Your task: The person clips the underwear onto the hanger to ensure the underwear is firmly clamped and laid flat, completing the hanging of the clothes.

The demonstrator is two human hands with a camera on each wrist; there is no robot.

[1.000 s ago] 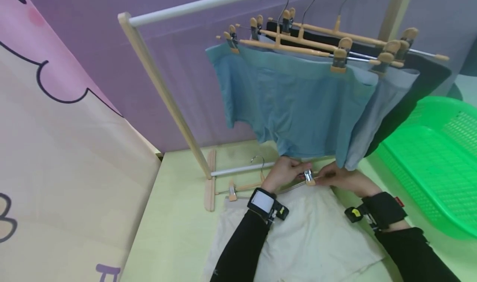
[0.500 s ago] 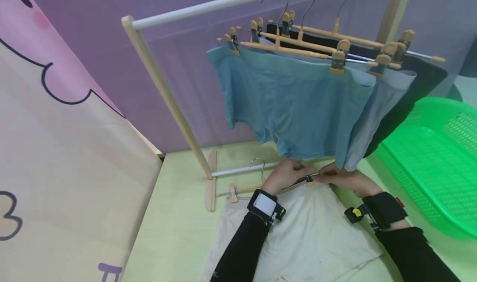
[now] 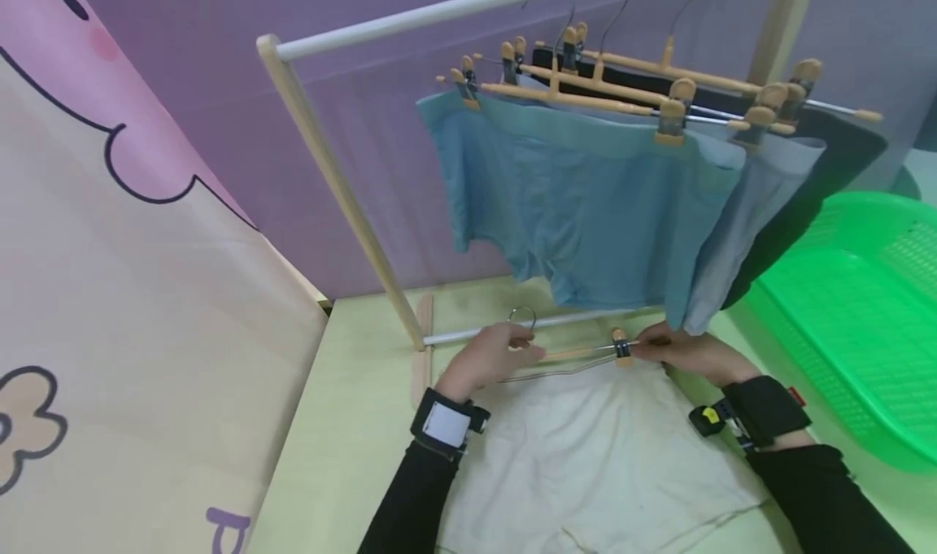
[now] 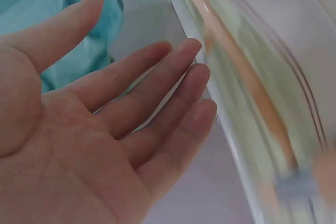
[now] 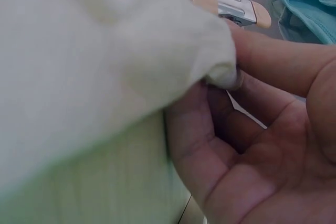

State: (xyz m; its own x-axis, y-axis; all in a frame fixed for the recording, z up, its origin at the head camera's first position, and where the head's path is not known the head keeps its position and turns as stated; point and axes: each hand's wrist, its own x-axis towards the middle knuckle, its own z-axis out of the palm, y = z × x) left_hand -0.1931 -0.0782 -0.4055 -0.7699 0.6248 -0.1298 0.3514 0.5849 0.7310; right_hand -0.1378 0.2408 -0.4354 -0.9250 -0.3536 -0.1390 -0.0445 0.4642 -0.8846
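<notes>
Cream-coloured shorts (image 3: 586, 448) lie flat on the table, with a clip hanger (image 3: 567, 355) along their waistband. One hanger clip (image 3: 621, 348) grips the waistband near its right corner; in the right wrist view the same clip (image 5: 231, 4) sits just beyond the fingers. My right hand (image 3: 681, 351) pinches that corner of the fabric between thumb and fingers. My left hand (image 3: 486, 360) hovers over the left part of the hanger. Seen in the left wrist view, the left hand (image 4: 121, 114) has its fingers spread and loosely extended, holding nothing. It hides the hanger's left clip in the head view.
Above hangs a rack bar (image 3: 439, 15) bearing blue shorts (image 3: 578, 204), pale grey shorts (image 3: 732, 237) and a black garment (image 3: 798, 188) on clip hangers. A green basket (image 3: 864, 310) stands at the right. The rack's wooden post (image 3: 340, 188) rises on the left.
My left hand has let go near the right clip and moved left along the hanger. The right clip now stands upright on the waistband. My right hand stays at the corner.
</notes>
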